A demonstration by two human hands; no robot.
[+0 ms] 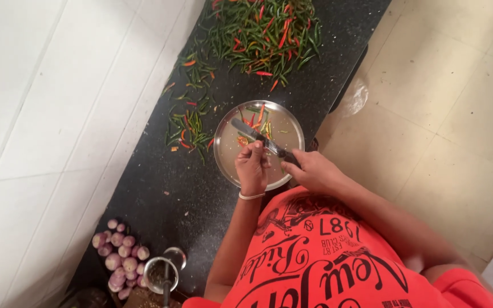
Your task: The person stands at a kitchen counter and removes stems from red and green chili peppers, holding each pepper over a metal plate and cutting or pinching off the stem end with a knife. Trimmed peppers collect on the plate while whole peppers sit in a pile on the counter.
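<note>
A round steel plate (288, 128) rests on the dark stone counter (161, 188) and holds a few cut red and green chili pieces (259, 121). My right hand (313, 170) grips the handle of a knife (252, 133) whose blade lies across the plate. My left hand (252, 167) is over the plate's near side, its fingertips pinched on something small against the blade; what it is I cannot tell. A bangle circles my left wrist.
A big heap of red and green chilies (261, 31) covers the counter's far end, with a smaller scatter (188, 122) left of the plate. Small pink onions (120, 256) and a steel cup (162, 272) sit at the near end. White wall tiles left, beige floor right.
</note>
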